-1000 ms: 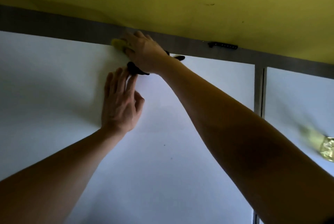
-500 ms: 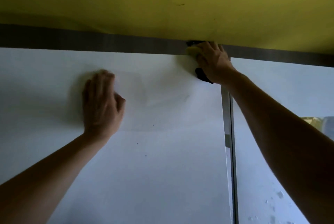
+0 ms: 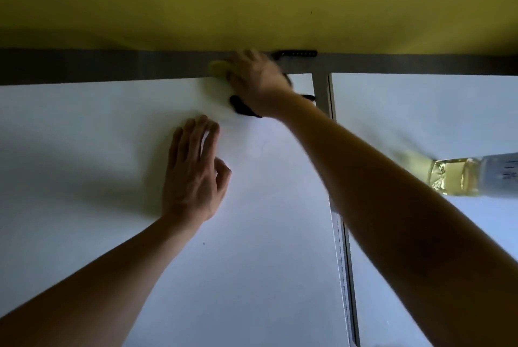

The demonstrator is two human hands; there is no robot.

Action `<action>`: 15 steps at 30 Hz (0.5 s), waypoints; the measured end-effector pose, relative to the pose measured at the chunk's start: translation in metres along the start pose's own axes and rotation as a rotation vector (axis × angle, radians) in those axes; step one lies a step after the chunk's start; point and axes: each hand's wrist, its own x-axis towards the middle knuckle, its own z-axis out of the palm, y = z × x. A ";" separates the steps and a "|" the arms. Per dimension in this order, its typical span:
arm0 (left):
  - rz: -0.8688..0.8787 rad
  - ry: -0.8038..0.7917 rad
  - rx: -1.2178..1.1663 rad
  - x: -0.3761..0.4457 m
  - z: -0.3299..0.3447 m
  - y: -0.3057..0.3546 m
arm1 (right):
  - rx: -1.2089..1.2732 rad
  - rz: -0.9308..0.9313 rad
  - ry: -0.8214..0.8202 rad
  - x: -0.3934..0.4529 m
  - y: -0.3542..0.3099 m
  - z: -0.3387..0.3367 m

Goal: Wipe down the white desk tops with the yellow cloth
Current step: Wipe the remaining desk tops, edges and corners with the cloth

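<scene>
A person's right hand (image 3: 256, 82) pressed a yellow cloth (image 3: 218, 68) against the far edge of a white desk top (image 3: 98, 164), where the surface met a grey rail (image 3: 84, 65) running along the foot of a yellow partition panel (image 3: 252, 2). Only a small corner of the cloth showed, poking out to the left of the fingers and lying partly over the rail; the hand covered the rest and was blurred, so whether the fingers were curled round the cloth or lay flat on it could not be told. A black object (image 3: 244, 108) (its nature unclear) lay under the heel of that hand, near the wrist, and another small black piece (image 3: 297, 53) sat on top of the rail just to the right of the hand.

The left hand (image 3: 193, 173) rested palm down on the same desk top, nearer the person and a little to the left of the right hand, with its fingers straight and close together and the thumb bent in beside them. It held nothing.

A grey divider strip (image 3: 322, 89) ran from the rail towards the person, separating this desk top from a second white desk top (image 3: 420, 111) to the right. The right forearm crossed over that strip. On the second desk top, at the right edge of the view, lay a clear plastic bottle (image 3: 459, 175) of pale yellow liquid with a white label, on its side and well apart from both hands.
</scene>
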 end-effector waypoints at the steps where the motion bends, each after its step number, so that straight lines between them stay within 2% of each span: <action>1: 0.004 0.011 0.000 0.000 0.000 0.000 | -0.011 0.023 0.022 -0.011 0.025 -0.003; 4: -0.015 0.008 0.007 0.001 0.000 0.000 | 0.132 0.223 0.106 -0.047 0.082 -0.019; 8: -0.016 0.012 0.015 0.001 0.001 0.001 | 0.128 0.339 0.078 -0.047 0.063 -0.018; 13: -0.021 0.012 0.024 0.000 0.002 0.003 | 0.049 0.209 -0.073 -0.003 -0.007 -0.012; 15: -0.038 -0.009 0.028 0.000 0.002 0.001 | 0.085 0.147 -0.055 0.012 -0.041 -0.006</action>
